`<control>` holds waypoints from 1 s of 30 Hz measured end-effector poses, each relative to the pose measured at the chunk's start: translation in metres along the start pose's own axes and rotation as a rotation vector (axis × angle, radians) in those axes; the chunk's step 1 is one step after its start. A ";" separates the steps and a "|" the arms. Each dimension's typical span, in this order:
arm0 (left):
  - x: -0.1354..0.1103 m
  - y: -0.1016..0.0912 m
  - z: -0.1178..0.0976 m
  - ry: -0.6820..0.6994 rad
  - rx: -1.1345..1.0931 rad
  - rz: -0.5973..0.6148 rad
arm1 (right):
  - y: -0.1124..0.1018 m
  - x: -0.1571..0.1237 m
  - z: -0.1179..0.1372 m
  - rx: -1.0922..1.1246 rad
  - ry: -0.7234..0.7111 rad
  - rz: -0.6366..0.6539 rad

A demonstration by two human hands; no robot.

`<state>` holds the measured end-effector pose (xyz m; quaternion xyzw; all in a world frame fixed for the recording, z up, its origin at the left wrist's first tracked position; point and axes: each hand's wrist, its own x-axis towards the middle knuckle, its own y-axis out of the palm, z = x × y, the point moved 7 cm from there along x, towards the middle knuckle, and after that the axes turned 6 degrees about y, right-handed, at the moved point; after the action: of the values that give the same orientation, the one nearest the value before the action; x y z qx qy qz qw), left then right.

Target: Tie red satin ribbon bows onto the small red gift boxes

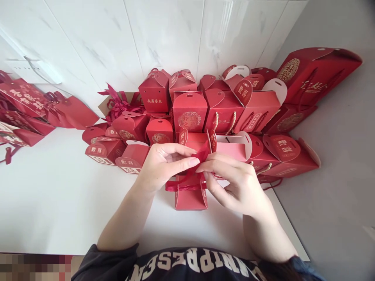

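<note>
A small red gift box [191,199] stands on the white table in front of me, its upper part hidden by my hands. Above it I hold a dark red ribbon [181,184], which loops across the top of the box. My left hand [168,164] pinches the ribbon between thumb and fingers. From the other side, my right hand [234,179] grips the ribbon with its fingertips close to the left thumb. One end of the ribbon sticks up between the two hands.
Several red gift boxes [190,113] are stacked behind my hands against the tiled wall [164,35]. A heap of ribbons [121,103] lies at the back left. Red gift bags [70,111] stand on the far left of the white table [58,195]. A grey wall [336,175] bounds the right side.
</note>
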<state>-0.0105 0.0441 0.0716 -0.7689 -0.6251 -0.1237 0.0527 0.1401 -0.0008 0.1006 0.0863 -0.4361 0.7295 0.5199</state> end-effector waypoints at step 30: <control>-0.002 0.012 -0.003 -0.058 0.067 -0.012 | -0.004 0.001 -0.036 0.223 0.362 -0.255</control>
<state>0.0000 0.0391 0.0751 -0.7662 -0.6347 -0.0806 0.0597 0.1547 0.0264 0.0819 0.0654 -0.2384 0.7050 0.6648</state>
